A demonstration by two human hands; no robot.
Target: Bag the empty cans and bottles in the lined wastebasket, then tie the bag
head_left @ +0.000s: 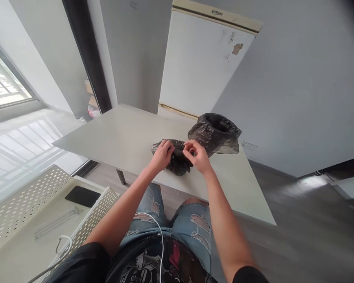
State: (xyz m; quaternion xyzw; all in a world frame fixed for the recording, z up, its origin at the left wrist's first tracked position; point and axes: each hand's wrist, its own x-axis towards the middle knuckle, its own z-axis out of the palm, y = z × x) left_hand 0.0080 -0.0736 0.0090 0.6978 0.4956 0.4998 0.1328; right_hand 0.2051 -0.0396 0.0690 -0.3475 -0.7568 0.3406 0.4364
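Crumpled black plastic bag (pixel 178 164) on white table (pixel 120 137), long axis 9-to-3 o'clock. Pinched at 9 o'clock end by left hand (pixel 163 154), at 3 o'clock end by right hand (pixel 198 155). Open-mouthed black bag (pixel 215 133) near, at 2 o'clock.

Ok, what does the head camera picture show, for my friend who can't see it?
The left hand and right hand pinch a crumpled black plastic bag on a white table. A second black bag stands open behind it, and a white fridge stands against the wall beyond.
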